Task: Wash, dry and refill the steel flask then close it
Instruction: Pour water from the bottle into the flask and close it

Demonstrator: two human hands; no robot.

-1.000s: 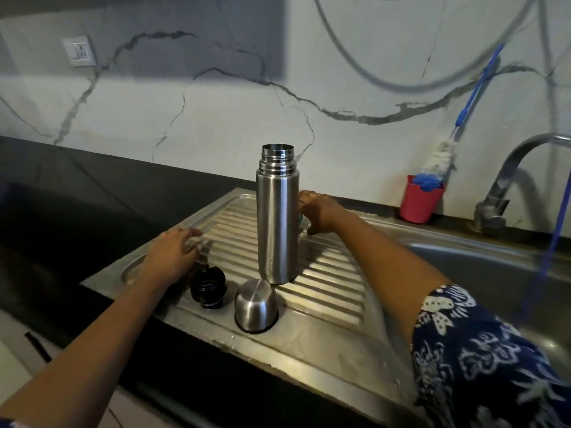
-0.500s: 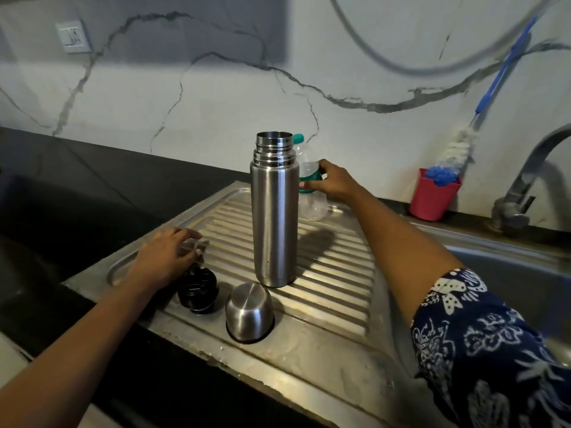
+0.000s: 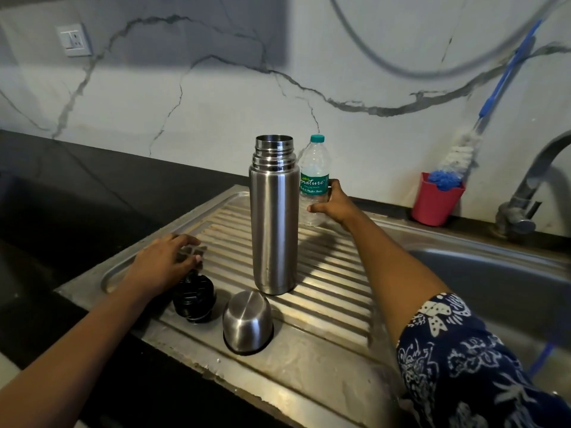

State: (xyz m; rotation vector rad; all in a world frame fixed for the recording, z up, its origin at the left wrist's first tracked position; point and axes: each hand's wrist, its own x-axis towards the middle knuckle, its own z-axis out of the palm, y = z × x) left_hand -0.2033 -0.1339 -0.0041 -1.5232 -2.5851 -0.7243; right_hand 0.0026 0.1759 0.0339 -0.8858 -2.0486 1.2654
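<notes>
Steel flask [image 3: 273, 223]: it is standing upright with its mouth uncovered at the middle of the ribbed drainboard [image 3: 324, 307], and nothing is touching it.

Nearest the front edge, the steel cup lid [image 3: 247, 322] is sitting dome-up, just in front of the flask's base. The black stopper [image 3: 194, 299] is lying just to the left of it, near the front left corner.

The left hand [image 3: 163, 264] is resting on the ribs directly behind the stopper. Its fingers are lying loosely extended and slightly apart, with their tips on the metal. Whether the palm is touching the stopper cannot be told.

The right arm, in a blue and white patterned sleeve [image 3: 463, 366], is reaching across the drainboard's right edge.

Behind the flask and to its right, near the back edge, the right hand [image 3: 332, 205] is gripping the plastic water bottle [image 3: 313, 180]. Thumb and fingers are wrapping its lower body from the right side. The bottle is standing upright with its teal cap on. Whether its base is touching the drainboard cannot be told.

To the right, the sink basin [image 3: 494, 273] is adjoining the drainboard. At the back edge, a red cup [image 3: 437, 199] is holding a bottle brush [image 3: 457, 152], and the tap [image 3: 525, 193] is rising beside it.
</notes>
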